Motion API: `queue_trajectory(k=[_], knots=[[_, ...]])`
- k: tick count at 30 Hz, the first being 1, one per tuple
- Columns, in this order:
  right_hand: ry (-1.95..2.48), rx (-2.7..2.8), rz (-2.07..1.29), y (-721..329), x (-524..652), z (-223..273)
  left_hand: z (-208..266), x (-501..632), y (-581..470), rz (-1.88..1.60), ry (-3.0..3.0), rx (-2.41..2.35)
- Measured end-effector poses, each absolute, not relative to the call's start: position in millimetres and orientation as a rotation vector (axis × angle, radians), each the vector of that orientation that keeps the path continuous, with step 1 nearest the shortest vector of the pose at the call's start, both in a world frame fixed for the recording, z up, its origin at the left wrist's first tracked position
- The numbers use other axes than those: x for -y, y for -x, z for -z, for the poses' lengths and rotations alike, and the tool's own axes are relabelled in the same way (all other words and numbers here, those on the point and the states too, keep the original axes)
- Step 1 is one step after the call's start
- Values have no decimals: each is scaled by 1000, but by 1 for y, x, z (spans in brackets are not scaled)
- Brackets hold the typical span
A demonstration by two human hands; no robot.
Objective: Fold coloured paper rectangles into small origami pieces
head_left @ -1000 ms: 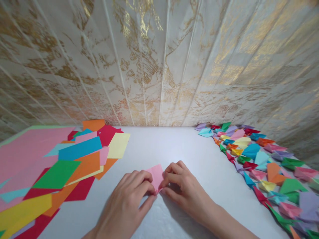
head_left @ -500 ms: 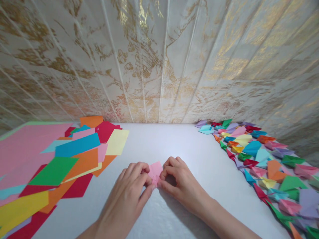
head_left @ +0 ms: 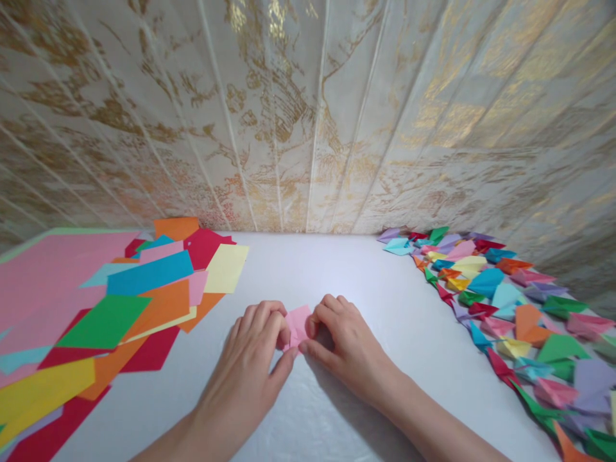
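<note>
A small folded piece of pink paper (head_left: 299,321) is held between my two hands, just above or on the white tabletop. My left hand (head_left: 262,340) pinches its left edge, with the thumb below and the fingers curled over. On the right side, my right hand (head_left: 341,340) grips the paper between thumb and curled fingers. Fine creases show on the lower part of the paper, and its side edges are hidden behind the fingertips.
Loose coloured paper sheets (head_left: 149,273) overlap on the left, beside a large pink sheet (head_left: 52,276). Many small folded paper shapes (head_left: 486,281) spread along the right. A gold-patterned curtain (head_left: 289,128) hangs behind the white table (head_left: 308,266).
The view has tilted slightly, so the tabletop sits a little higher. My right thumb has shifted along the pink paper's lower edge, and both thumbs are slightly farther from the fingers.
</note>
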State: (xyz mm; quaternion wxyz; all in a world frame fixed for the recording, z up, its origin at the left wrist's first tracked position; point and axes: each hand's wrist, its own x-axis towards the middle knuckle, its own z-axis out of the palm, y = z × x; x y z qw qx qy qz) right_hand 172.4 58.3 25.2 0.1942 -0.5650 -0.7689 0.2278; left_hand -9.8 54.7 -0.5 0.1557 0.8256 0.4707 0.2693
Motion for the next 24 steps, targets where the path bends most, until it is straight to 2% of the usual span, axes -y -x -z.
queue_trajectory(k=[16,24], knots=[[1578,2075,-728,-174,-57,-27,0,-57,14,-734,-2281,-1286],[1388,2103,-870,-186,-57,-28,-2,-55,19,-727,-2318,-1269]])
